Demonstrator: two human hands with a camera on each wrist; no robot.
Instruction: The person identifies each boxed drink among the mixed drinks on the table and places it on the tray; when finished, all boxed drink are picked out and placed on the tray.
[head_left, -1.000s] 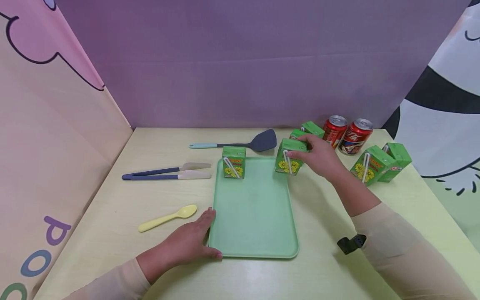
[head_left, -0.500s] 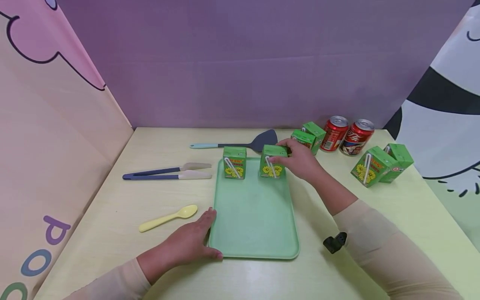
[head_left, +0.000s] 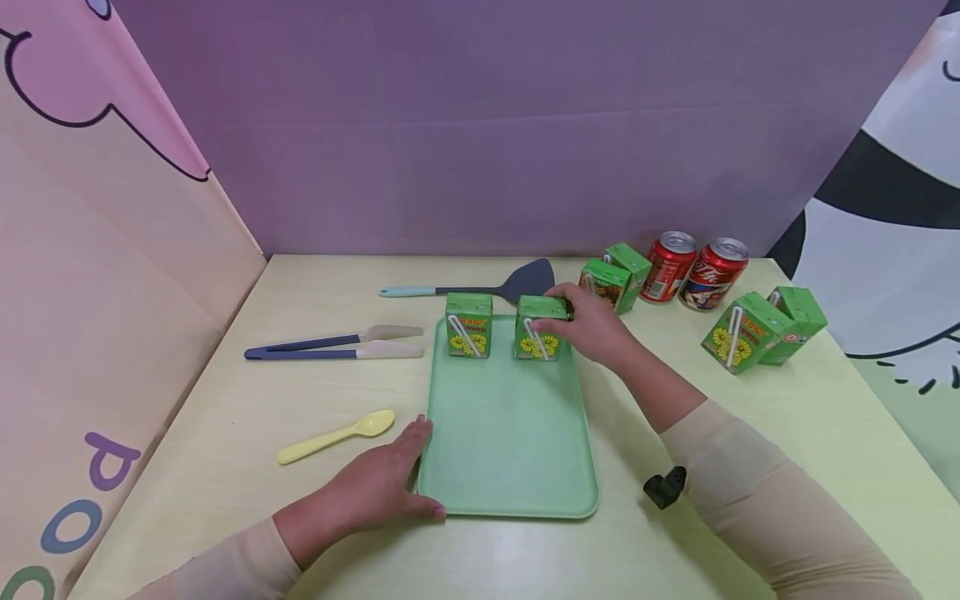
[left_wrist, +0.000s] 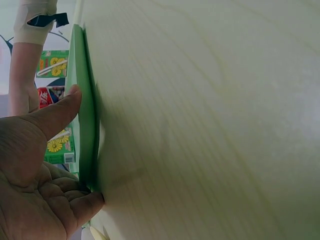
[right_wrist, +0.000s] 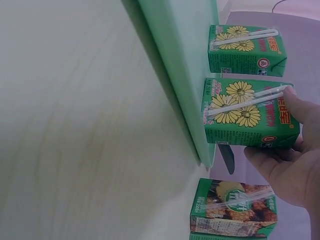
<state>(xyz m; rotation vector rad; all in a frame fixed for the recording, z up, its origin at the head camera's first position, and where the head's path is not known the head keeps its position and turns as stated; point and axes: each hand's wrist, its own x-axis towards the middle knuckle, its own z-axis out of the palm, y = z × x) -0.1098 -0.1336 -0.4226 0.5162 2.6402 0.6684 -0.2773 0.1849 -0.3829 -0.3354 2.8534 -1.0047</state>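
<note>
In the head view my right hand (head_left: 592, 327) grips a green drink carton (head_left: 536, 347) with a straw and yellow flowers on its front. The carton stands upright at the tray's far right, thumb on its front and fingers behind. Level with it, a matching carton (head_left: 468, 327) stands at the far left of the pale green tray (head_left: 510, 433). My left hand (head_left: 375, 490) rests at the tray's near-left corner, fingers along the left edge, thumb at the front edge. In the left wrist view that thumb (left_wrist: 62, 110) lies against the tray's rim.
A navy spatula (head_left: 527, 282) lies behind the tray. Tongs (head_left: 315, 354) and a yellow spoon (head_left: 337, 437) lie left. Two more green cartons (head_left: 606, 285) and two red cans (head_left: 714, 275) stand at the back right. Another carton pair (head_left: 746, 332) stands at the right.
My right hand has carried the carton leftward from over the tray's far-right edge and lowered it beside the other carton. The left hand has stayed at the tray's corner.
</note>
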